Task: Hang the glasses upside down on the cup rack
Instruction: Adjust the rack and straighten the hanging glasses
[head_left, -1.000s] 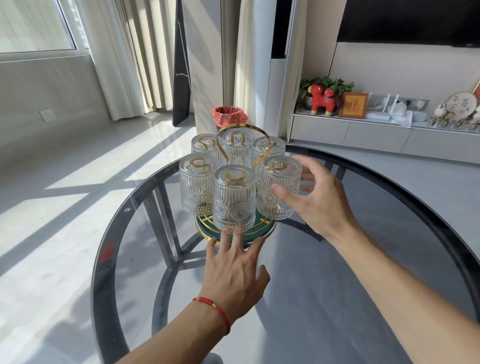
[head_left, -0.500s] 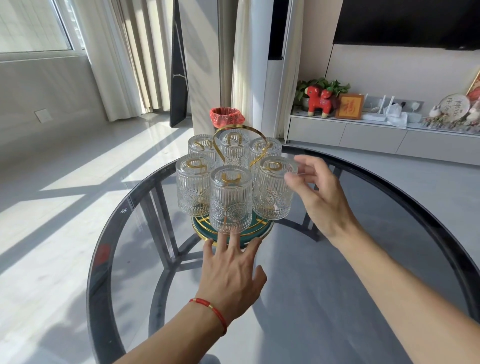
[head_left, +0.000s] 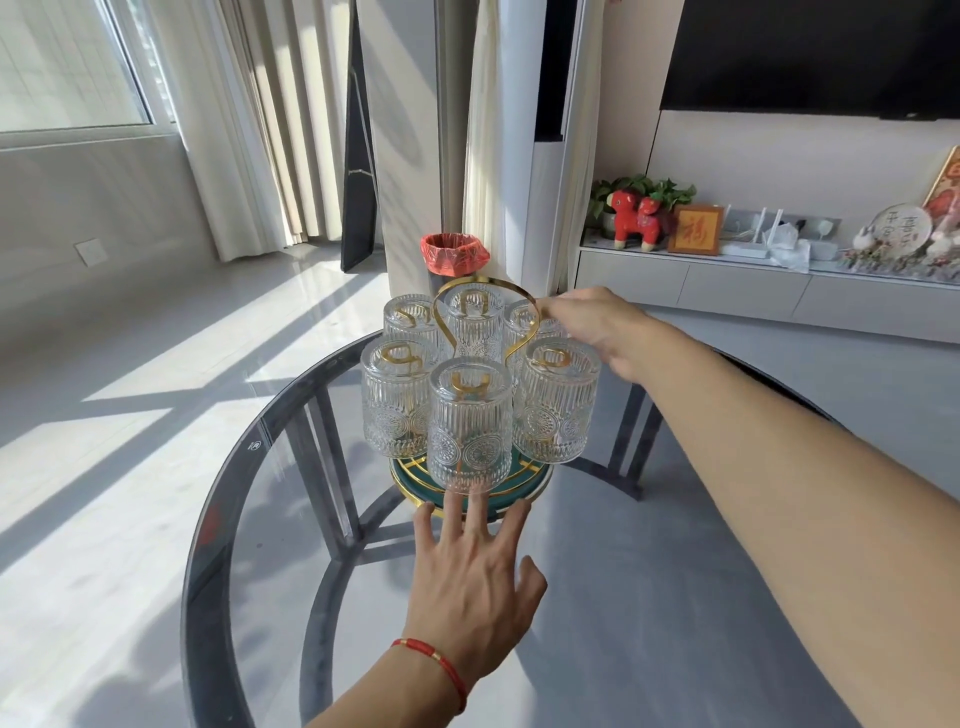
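Observation:
A cup rack with a green, gold-rimmed base (head_left: 530, 480) and a gold loop handle (head_left: 483, 283) stands on the round glass table (head_left: 649, 597). Several ribbed clear glasses hang on it upside down; the nearest glass (head_left: 470, 423) faces me, with another glass (head_left: 557, 400) to its right. My left hand (head_left: 470, 582) lies flat on the table, fingers spread, fingertips touching the base's front rim. My right hand (head_left: 597, 325) is up at the handle's right side, its fingertips pinching or touching the gold loop; the grip itself is hard to make out.
The table's dark rim (head_left: 208, 519) curves around to the left and its metal legs show through the glass. Beyond it are a red-lined bin (head_left: 454, 254), curtains, and a low cabinet (head_left: 753, 291) with ornaments.
My right hand has left the side of the right-hand glass and risen to the gold handle. My left hand stays at the base.

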